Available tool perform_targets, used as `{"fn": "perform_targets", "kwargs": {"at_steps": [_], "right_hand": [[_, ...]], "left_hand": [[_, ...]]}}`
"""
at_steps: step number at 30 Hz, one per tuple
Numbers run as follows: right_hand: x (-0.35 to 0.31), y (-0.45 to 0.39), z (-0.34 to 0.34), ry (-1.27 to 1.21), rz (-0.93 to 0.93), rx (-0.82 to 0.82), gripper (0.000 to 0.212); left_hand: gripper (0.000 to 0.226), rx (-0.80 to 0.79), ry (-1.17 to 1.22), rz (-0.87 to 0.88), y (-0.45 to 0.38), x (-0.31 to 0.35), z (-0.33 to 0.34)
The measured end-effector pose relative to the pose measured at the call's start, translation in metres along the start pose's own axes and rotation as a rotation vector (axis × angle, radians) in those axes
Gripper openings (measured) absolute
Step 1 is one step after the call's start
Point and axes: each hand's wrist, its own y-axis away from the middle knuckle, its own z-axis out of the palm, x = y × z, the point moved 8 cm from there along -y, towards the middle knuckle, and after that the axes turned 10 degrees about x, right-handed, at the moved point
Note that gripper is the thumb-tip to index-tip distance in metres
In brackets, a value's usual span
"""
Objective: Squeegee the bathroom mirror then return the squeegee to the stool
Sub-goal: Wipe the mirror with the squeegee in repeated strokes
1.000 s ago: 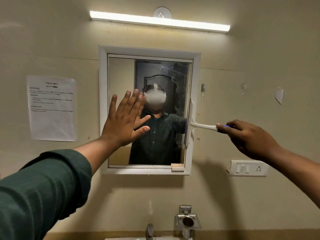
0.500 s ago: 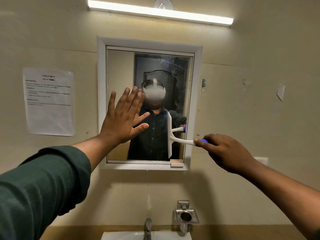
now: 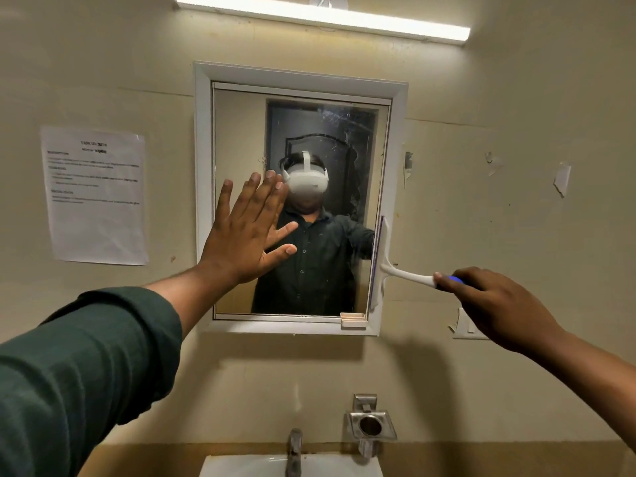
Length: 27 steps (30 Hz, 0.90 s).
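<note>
The squeegee, white with a blue end to its handle, stood with its blade upright against the right edge of the mirror, over the inner border of the white frame in the lower half of the glass; its handle ran out to the right and slightly downward. The right hand was closed around the blue end of that handle, forefinger laid along the top, forearm extended from the lower right. The left hand was spread flat with fingers apart and grasped nothing, its palm set toward the left-centre part of the glass; whether it actually touched the surface could not be told. A dark green sleeve covered the left arm. Smears and scratches marked the upper right of the glass. A printed sheet was fixed to the wall left of the frame, a tube light ran above, and a tap, a metal holder and the rim of a basin lay below
</note>
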Motion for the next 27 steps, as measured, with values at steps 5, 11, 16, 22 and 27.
{"fn": "perform_targets", "kwargs": {"at_steps": [5,11,16,22,27], "right_hand": [[-0.040,-0.016,0.005,-0.162,0.074,0.109,0.052],[-0.114,-0.040,0.045,-0.537,0.332,0.176,0.061],[-0.169,-0.070,0.074,-0.734,0.559,0.277,0.051],[-0.207,-0.081,0.100,-0.811,0.806,0.363,0.046],[-0.233,-0.040,0.130,-0.854,0.976,0.348,0.048]], "left_hand": [[0.099,0.001,0.011,-0.017,-0.003,-0.003,-0.004],[0.098,0.013,0.021,-0.022,-0.004,-0.024,-0.018],[0.099,-0.013,-0.012,-0.047,0.003,-0.052,-0.025],[0.101,-0.032,0.006,-0.033,0.022,-0.064,-0.025],[0.101,-0.044,-0.004,-0.038,0.032,-0.065,-0.022]]}}
